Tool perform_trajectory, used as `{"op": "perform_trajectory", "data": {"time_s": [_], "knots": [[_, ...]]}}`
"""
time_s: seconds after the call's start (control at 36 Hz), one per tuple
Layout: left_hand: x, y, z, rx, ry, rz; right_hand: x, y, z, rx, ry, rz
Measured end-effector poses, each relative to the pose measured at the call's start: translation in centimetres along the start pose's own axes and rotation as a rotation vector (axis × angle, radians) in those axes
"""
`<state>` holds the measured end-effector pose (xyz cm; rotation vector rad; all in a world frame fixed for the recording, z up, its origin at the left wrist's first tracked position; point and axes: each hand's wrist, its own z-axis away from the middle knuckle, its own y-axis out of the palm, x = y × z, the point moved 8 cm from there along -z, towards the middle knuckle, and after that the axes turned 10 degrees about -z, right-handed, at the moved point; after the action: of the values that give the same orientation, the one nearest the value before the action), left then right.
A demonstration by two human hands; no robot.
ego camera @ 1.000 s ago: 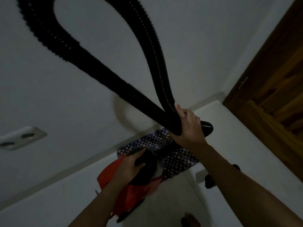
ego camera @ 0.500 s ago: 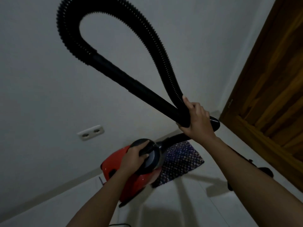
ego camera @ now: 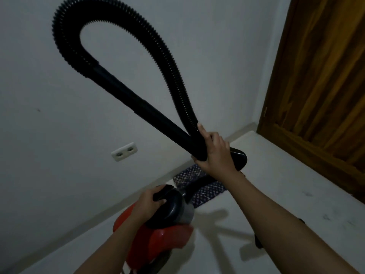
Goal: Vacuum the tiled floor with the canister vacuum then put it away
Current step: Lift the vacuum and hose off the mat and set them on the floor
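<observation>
A red canister vacuum (ego camera: 158, 242) with a black top hangs above the white tiled floor (ego camera: 286, 175). My left hand (ego camera: 148, 202) grips its black carry handle. The black ribbed hose (ego camera: 169, 62) rises in a tall loop in front of the wall. My right hand (ego camera: 213, 149) grips the hose and its smooth black tube (ego camera: 146, 109) together where they cross. The tube's end (ego camera: 240, 157) sticks out past my right hand.
A patterned dark mat (ego camera: 209, 190) lies on the floor by the wall. A white double socket (ego camera: 124, 154) sits low on the wall. A wooden door (ego camera: 324, 86) fills the right side. A small black object (ego camera: 258, 241) lies on the floor under my right forearm.
The view has swung so the whole hose loop now shows. The vacuum and both hands have shifted slightly; both grips are unchanged.
</observation>
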<state>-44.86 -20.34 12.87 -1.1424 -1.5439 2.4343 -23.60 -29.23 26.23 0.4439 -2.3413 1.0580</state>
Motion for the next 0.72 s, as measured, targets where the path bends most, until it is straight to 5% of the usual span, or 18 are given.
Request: {"op": "perform_trajectory", "data": {"time_s": [0.33,0.72], "knots": [[11.4,1.1,4.1,0.049,-0.054,0.071,4.2,8.8,4.4,0.084,0.060,0.045],[32.9,7.6,3.5,0.072,-0.055,0.009,5.6,32.2,14.3,0.214,0.123,0.093]]}}
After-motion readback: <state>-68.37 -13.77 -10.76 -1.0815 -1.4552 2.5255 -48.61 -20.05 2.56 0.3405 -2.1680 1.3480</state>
